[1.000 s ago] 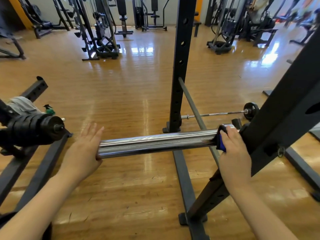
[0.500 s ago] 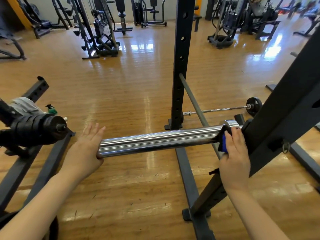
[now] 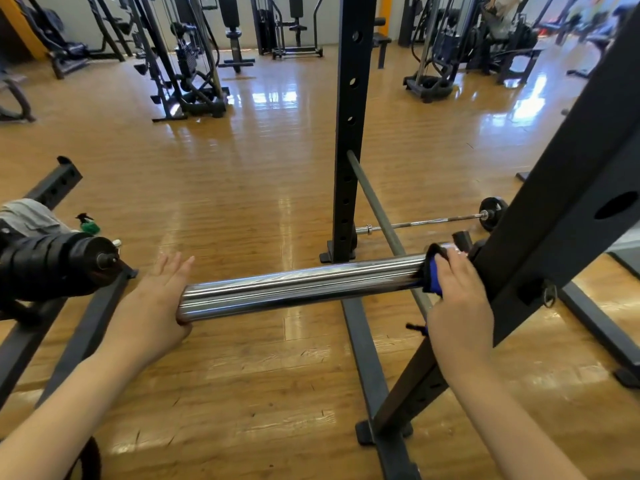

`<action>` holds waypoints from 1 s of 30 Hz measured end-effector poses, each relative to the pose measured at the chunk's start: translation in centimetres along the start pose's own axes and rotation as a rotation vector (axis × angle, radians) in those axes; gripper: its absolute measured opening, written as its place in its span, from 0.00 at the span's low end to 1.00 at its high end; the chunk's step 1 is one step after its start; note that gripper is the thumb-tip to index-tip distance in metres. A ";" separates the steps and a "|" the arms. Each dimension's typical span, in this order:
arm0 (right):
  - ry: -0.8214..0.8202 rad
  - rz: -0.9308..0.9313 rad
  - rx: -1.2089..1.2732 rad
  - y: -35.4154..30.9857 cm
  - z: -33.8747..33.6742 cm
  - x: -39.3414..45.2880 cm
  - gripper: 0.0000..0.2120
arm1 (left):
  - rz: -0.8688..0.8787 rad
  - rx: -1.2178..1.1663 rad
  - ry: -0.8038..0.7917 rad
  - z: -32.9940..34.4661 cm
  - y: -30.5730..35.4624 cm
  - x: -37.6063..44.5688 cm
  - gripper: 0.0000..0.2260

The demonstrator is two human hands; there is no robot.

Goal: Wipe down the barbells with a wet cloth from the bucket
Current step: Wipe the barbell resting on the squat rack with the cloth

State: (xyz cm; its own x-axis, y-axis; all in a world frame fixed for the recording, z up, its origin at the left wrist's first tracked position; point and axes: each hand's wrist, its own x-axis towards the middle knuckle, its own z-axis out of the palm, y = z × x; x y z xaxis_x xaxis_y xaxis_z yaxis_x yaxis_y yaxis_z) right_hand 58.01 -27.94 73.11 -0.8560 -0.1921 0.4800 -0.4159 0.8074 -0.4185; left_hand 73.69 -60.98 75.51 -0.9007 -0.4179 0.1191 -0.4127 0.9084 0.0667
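Observation:
A chrome barbell sleeve (image 3: 298,284) juts out horizontally from the black rack upright (image 3: 568,188) on the right. My left hand (image 3: 156,299) presses flat against the sleeve's free end, fingers straight. My right hand (image 3: 457,303) grips a blue cloth (image 3: 432,278) wrapped around the sleeve at its inner end, close to the upright. The bar's thin grey shaft (image 3: 377,202) runs away behind the far upright. No bucket is in view.
A second black upright (image 3: 349,126) stands beyond the sleeve. A small barbell (image 3: 429,223) lies on the wooden floor behind. Another bar's black end (image 3: 69,265) with a grey rag and a green spray bottle (image 3: 88,225) sits at left. Gym machines line the back.
My right hand has slid the blue cloth a little further along the sleeve toward the rack upright. My left hand stays pressed against the sleeve's end.

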 end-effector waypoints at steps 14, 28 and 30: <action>-0.250 -0.102 -0.251 -1.4 -1.7 2.3 0.27 | -0.016 -0.007 -0.013 0.0 0.3 -0.2 0.41; -0.404 -0.332 -0.568 -2.1 -3.9 4.1 0.17 | -0.027 -0.016 -0.021 -0.2 0.4 -0.2 0.41; -0.422 -0.304 -0.549 -1.5 -4.7 2.1 0.25 | -0.032 -0.032 -0.007 -0.2 0.4 -0.2 0.42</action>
State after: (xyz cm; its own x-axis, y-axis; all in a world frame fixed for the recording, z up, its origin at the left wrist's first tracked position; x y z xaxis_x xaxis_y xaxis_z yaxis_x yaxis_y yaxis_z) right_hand 58.22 -26.92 78.37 -0.8187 -0.5591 0.1309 -0.5343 0.8252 0.1829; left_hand 73.75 -60.51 75.68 -0.8881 -0.4464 0.1095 -0.4368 0.8938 0.1016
